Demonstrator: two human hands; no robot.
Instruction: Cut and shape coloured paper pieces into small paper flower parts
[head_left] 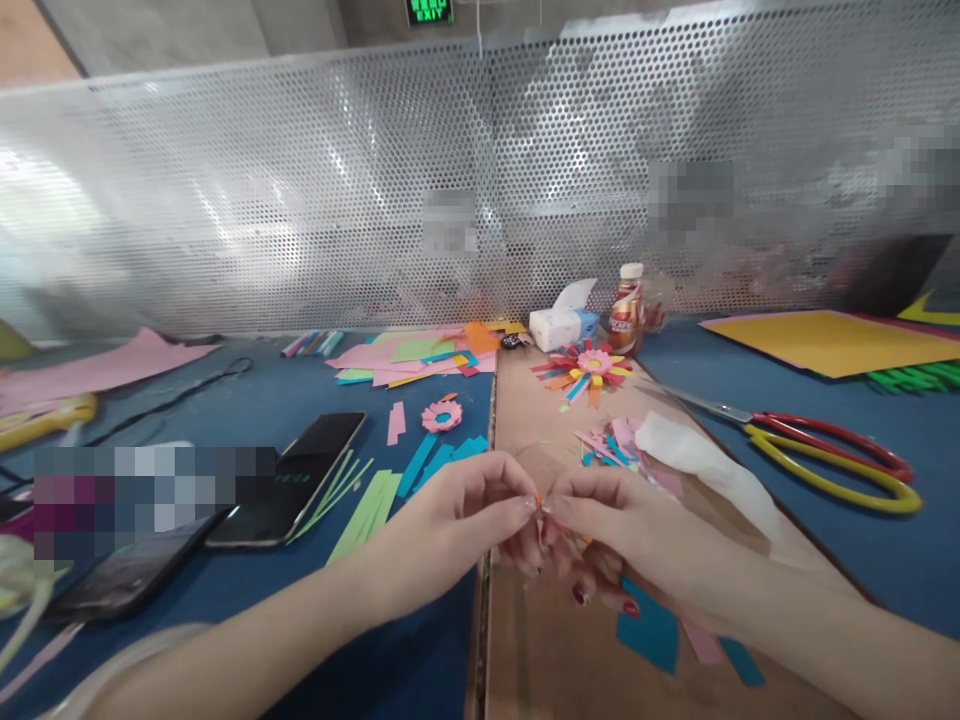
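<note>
My left hand (469, 505) and my right hand (626, 520) meet above the brown board (555, 650). Thumb and forefinger of each are pinched together on a small orange paper piece (538, 504), mostly covered by the fingertips. Below my right hand lie a blue paper piece (651, 630) and a pink strip (701, 640). Light green strips (367, 515) and blue strips (420, 465) are spread beside my left hand. Farther off are a pink paper flower ring (442, 416) with a blue centre and a multicoloured paper flower (589, 368).
Scissors (832, 455) with red and yellow handles lie at right, near white tissue (705, 470). Phones (292, 480) are at left. Behind stand a tissue box (562, 328), a bottle (626, 315) and stacked coloured paper (412, 357), backed by a perforated metal screen (360, 200).
</note>
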